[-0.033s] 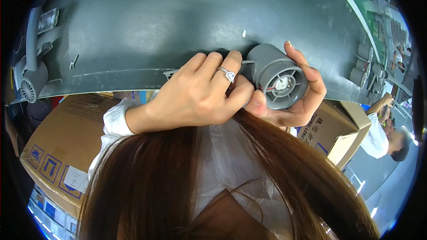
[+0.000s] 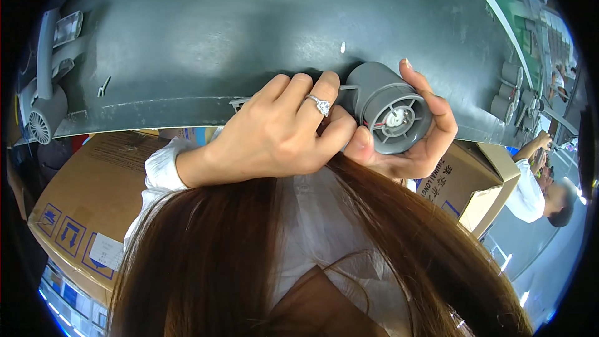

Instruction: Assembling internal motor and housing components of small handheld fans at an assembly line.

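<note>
The right hand (image 2: pixel 442 130) grasps the gray hair-dryer housing (image 2: pixel 378 101) while the left hand (image 2: pixel 277 126), grip hidden, seemingly works its handle (image 2: pixel 350 92), next needing steady support.

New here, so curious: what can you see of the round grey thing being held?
The grey cylinder looks plastic: smooth barrel, open spoked end, white centre, something red inside. The spoked end faces the camera. The right hand cups it at the table edge; the left hand partly covers its handle-like piece.
</note>
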A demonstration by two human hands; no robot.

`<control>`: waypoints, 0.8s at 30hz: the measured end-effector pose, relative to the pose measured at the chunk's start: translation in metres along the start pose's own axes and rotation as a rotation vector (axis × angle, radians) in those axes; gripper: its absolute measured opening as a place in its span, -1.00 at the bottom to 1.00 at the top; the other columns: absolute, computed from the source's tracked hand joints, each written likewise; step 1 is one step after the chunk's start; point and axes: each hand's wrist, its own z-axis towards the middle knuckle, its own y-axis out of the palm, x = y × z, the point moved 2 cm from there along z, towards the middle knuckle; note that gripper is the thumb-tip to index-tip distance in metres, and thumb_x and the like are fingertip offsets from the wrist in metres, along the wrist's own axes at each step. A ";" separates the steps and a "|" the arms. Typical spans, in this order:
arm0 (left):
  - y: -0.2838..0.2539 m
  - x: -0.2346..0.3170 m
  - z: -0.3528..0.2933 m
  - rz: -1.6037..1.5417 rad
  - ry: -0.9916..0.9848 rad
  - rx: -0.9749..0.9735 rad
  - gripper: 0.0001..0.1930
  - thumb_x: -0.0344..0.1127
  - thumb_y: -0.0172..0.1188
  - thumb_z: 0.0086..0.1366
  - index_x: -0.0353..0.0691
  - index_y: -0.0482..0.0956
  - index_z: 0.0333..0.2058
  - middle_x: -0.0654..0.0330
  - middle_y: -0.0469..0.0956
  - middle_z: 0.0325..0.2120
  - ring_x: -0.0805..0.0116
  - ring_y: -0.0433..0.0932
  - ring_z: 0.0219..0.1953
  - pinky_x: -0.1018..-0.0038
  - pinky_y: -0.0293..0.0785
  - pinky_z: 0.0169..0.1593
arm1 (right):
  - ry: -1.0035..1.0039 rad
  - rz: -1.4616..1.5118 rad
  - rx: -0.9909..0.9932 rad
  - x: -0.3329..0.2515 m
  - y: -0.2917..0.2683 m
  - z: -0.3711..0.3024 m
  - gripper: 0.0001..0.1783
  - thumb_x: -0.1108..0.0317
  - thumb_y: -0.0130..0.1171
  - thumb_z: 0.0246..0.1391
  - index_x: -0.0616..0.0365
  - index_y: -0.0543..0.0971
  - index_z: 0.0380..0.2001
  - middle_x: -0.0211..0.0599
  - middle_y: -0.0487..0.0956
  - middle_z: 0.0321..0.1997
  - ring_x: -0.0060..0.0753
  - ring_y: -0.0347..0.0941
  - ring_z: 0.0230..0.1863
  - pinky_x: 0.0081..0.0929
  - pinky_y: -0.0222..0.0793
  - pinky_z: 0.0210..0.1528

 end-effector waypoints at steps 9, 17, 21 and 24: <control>-0.002 0.003 -0.002 0.005 -0.020 -0.009 -0.84 -0.38 0.13 -0.10 -0.31 0.38 -0.54 -0.09 0.48 -0.29 0.27 0.43 -0.52 0.51 0.39 -0.50 | -0.156 -0.049 -0.123 0.008 -0.013 0.005 -0.02 0.07 0.55 -0.34 0.31 0.16 0.00 0.28 0.42 0.01 0.03 0.40 0.08 -0.03 0.19 0.25; -0.002 0.002 -0.002 -0.022 -0.039 -0.009 -0.82 -0.40 0.15 -0.17 -0.31 0.36 -0.56 -0.12 0.48 -0.29 0.25 0.44 -0.53 0.48 0.41 -0.51 | 0.123 -0.082 -0.080 -0.002 -0.006 0.015 -0.20 0.14 0.45 -0.26 0.41 0.25 -0.08 0.27 0.43 -0.02 0.19 0.36 0.12 -0.08 0.40 0.09; -0.005 -0.003 -0.001 -0.174 -0.133 0.032 -0.79 -0.44 0.10 -0.31 -0.33 0.35 -0.57 -0.12 0.49 -0.27 0.17 0.43 -0.54 0.43 0.41 -0.50 | -0.025 -0.405 -0.332 -0.008 -0.005 0.036 -0.30 0.16 0.31 -0.24 0.48 0.41 -0.07 0.46 0.32 0.05 0.44 0.25 0.16 -0.01 0.40 0.04; -0.012 -0.008 0.004 -0.126 -0.163 -0.002 -0.80 -0.46 0.11 -0.29 -0.29 0.37 -0.56 -0.03 0.50 -0.23 0.16 0.43 -0.49 0.39 0.36 -0.48 | -0.087 -0.397 -0.351 -0.001 -0.004 0.039 -0.30 0.13 0.26 -0.15 0.35 0.42 0.04 0.48 0.23 0.16 0.41 0.23 0.20 0.02 0.33 0.10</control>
